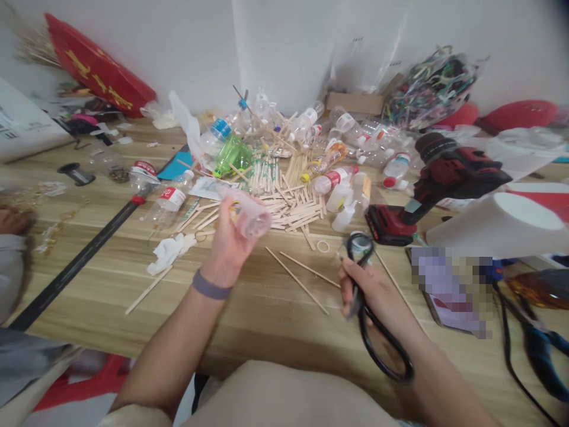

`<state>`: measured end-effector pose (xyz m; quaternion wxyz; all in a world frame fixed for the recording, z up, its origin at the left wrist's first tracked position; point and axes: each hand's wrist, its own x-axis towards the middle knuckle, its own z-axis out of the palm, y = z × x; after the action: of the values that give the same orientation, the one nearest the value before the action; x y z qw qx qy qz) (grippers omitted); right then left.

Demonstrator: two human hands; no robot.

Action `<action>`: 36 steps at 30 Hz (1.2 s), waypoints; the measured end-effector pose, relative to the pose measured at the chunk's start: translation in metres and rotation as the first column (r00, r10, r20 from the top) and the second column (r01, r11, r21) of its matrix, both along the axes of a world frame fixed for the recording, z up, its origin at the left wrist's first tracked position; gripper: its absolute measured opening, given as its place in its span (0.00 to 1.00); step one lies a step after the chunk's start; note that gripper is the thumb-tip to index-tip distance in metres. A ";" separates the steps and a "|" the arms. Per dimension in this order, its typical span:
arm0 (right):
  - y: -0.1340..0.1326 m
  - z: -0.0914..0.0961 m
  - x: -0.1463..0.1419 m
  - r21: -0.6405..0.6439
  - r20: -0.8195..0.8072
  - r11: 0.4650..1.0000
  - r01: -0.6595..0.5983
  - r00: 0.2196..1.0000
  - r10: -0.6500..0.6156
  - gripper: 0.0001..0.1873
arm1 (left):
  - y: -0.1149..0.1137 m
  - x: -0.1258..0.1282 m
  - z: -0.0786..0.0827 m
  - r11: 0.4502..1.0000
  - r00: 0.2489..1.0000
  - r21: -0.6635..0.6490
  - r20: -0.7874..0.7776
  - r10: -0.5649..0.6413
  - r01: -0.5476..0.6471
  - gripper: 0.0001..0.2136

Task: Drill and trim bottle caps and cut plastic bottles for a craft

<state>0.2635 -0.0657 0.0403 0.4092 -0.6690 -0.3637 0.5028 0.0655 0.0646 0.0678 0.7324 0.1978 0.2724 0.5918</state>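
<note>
My left hand [229, 240] is raised above the wooden table [249, 308] with its fingers wrapped round a cut piece of clear pinkish plastic bottle [252, 217], whose open end points right. A grey band sits on that wrist. My right hand [371, 290] rests low to the right and grips black scissors [367, 296] by the blades, with the big handle loops hanging toward me. A roll of black tape [359, 243] lies just beyond the scissors' tip. Thin wooden skewers [297, 280] lie on the table between my hands.
A heap of wooden sticks [288, 198] and several plastic bottles [338, 178] covers the table's middle. A red cordless drill [440, 178] stands at right beside a white roll [502, 225]. A long black bar [89, 249] lies at left. Another person's hand [13, 219] shows at far left.
</note>
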 end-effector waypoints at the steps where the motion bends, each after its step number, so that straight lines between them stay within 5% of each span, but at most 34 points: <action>1: 0.001 -0.002 0.011 -0.008 0.091 1.000 0.017 0.996 -0.016 0.23 | -0.005 0.005 0.001 0.998 0.999 -0.032 0.001 -0.049 0.049 0.11; 6: 0.005 -0.015 0.049 -0.081 0.449 0.996 0.035 0.894 0.005 0.22 | -0.033 0.030 0.002 0.900 0.955 -0.337 0.197 -0.220 0.277 0.17; 12: 0.002 -0.028 0.054 -0.113 0.687 0.992 -0.058 0.717 0.120 0.19 | -0.043 0.029 0.008 0.880 0.930 -0.328 0.247 -0.272 0.344 0.23; 19: 0.000 -0.008 0.039 0.073 0.852 0.994 -0.079 0.524 -0.020 0.17 | -0.053 0.032 0.006 0.872 0.935 -0.354 0.231 -0.269 0.338 0.15; 22: -0.002 0.011 0.013 0.248 0.827 0.953 -0.175 0.550 -0.114 0.19 | -0.055 0.036 0.006 0.876 0.945 -0.365 0.199 -0.258 0.316 0.13; 26: 0.004 0.028 -0.018 0.545 0.774 0.749 -0.377 0.570 -0.277 0.15 | -0.058 0.041 0.007 0.857 0.948 -0.405 0.128 -0.291 0.318 0.15; 29: 0.011 0.028 -0.025 0.581 0.786 0.668 -0.465 0.532 -0.314 0.12 | -0.060 0.043 0.005 0.838 0.942 -0.430 0.146 -0.303 0.336 0.16; 32: 0.012 0.024 -0.023 0.582 0.763 0.651 -0.487 0.604 -0.231 0.10 | -0.062 0.044 0.002 0.828 0.941 -0.448 0.155 -0.301 0.339 0.15; 36: 0.006 0.019 0.001 0.531 0.688 0.731 -0.429 0.722 -0.075 0.11 | -0.063 0.045 -0.005 0.820 0.950 -0.480 0.119 -0.290 0.310 0.13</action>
<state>0.2648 -0.0598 0.0597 0.4047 -0.5731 -0.7046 0.1061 0.1103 0.0015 0.0631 0.8476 0.0327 0.3650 0.3838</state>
